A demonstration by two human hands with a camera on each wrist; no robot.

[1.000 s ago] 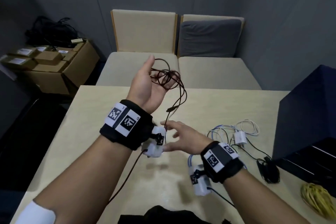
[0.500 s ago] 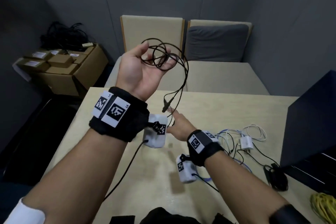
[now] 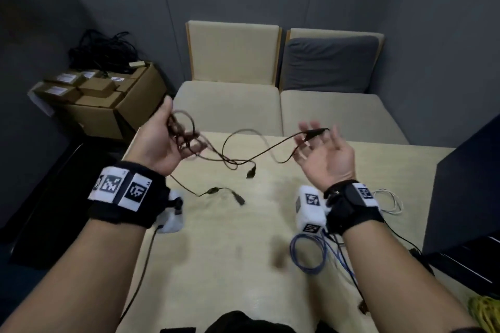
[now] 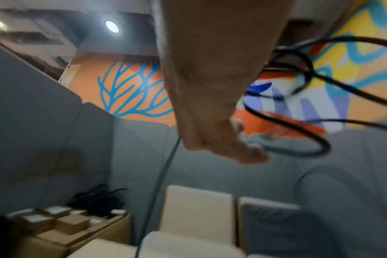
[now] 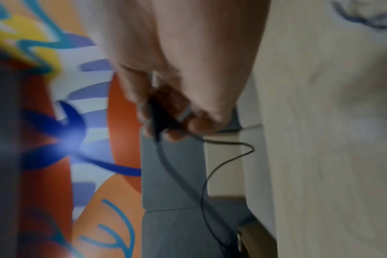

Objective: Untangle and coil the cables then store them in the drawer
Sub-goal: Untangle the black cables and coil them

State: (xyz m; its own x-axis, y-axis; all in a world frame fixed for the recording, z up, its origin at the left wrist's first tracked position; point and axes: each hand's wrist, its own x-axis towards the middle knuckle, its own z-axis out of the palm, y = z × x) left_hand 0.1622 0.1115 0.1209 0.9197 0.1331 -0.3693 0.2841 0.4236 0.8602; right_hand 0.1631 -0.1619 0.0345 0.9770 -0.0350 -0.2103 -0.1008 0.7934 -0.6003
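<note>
A dark thin cable (image 3: 230, 163) with several plug ends hangs above the table (image 3: 230, 246). My left hand (image 3: 159, 138) is raised at the left with its fingers curled round the cable's tangled loops (image 4: 320, 146). My right hand (image 3: 324, 154) is raised at the right, palm up. Its fingertips (image 5: 172, 134) pinch one black plug (image 5: 155, 118) of the same cable. The cable sags in a loose strand between both hands. Two other plug ends (image 3: 251, 171) dangle just over the tabletop.
A blue cable (image 3: 305, 254), a white cable (image 3: 389, 203) and a yellow cable (image 3: 484, 313) lie on the table's right side. A dark cabinet (image 3: 465, 184) stands at the right edge. Beige seats (image 3: 230, 105) and cardboard boxes (image 3: 108, 105) are beyond the table.
My right hand rose from near the table, took a plug end and drew it out to the right. My left hand dropped lower and moved left with the loops.
</note>
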